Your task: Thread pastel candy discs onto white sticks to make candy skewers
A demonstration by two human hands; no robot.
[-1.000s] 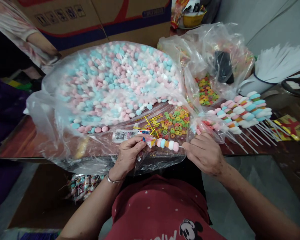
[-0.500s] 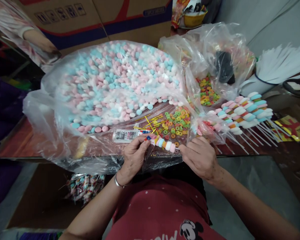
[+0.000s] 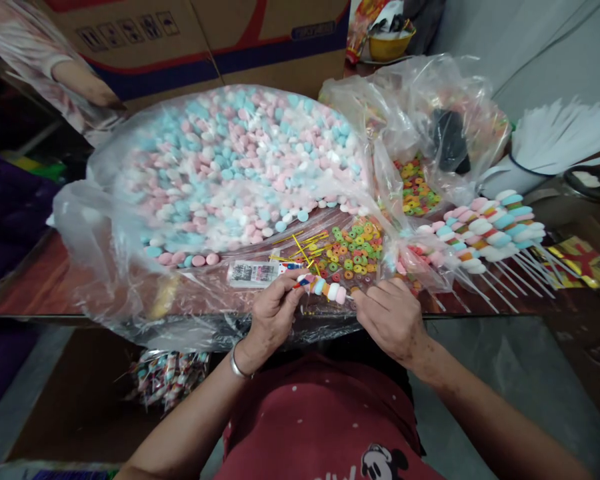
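Between my hands a marshmallow skewer (image 3: 330, 291) lies nearly level, strung with pink, white and blue marshmallows and orange gummy rings. My right hand (image 3: 393, 320) is closed round its white stick at the right end. At the other end, my left hand (image 3: 275, 310) pinches a small blue-and-red printed wrapper (image 3: 301, 283) at the skewer's tip; how far it covers the candy I cannot tell. Just behind lie loose gummy rings (image 3: 357, 247), yellow twist ties (image 3: 307, 245) and a stack of printed clear wrappers (image 3: 253, 274).
A large clear bag of marshmallows (image 3: 240, 160) fills the table's middle. Finished-looking skewers (image 3: 485, 230) are piled at right, near a mug of white sticks (image 3: 517, 175). An open carton (image 3: 65, 400) with wrapped skewers stands below left. Another person's arm (image 3: 87, 83) shows at upper left.
My right hand has moved slightly left, towards my left hand, with the skewer. The blue-and-red wrapper now sits closer against the skewer's tip. The whole view has shifted a little.
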